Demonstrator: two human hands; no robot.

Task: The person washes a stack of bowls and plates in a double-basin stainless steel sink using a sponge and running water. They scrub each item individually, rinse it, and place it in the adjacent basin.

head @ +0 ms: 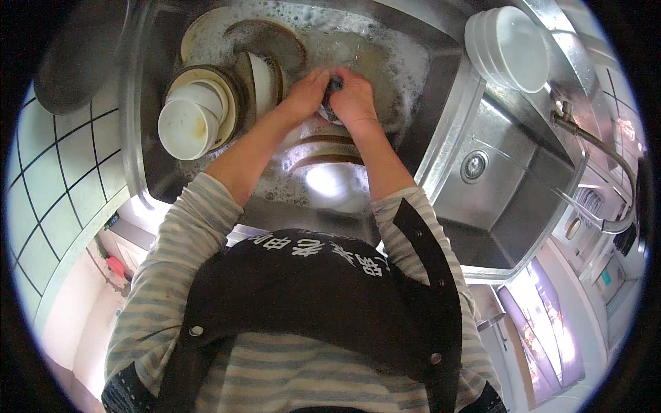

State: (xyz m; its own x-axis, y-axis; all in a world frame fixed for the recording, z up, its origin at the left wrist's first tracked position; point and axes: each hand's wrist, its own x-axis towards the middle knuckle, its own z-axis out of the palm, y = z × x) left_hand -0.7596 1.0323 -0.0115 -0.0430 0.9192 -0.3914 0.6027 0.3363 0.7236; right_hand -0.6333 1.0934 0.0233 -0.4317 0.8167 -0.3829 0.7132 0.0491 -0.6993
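Note:
Both hands are together over a stainless-steel sink (444, 98) of soapy water. My right hand (353, 98) is closed on a dark scouring pad (334, 85). Against the pad, my left hand (309, 93) grips the edge of a small pale dish (328, 114), mostly hidden by the hands; its kind I cannot tell. To their left, white bowls (187, 130) are stacked tilted on brown-rimmed bowls (233, 103). Another white bowl (263, 82) lies on its side in the suds. Below my hands, brown-rimmed dishes (325, 149) and a white dish (338, 180) sit partly in the water.
Several white bowls (521, 49) are stacked on the ledge at upper right. Beside the soapy basin is a second steel basin (508, 201) with a drain strainer (474, 166). A tap with a long curved spout (609, 152) reaches along the right. Tiled wall (67, 155) borders the left.

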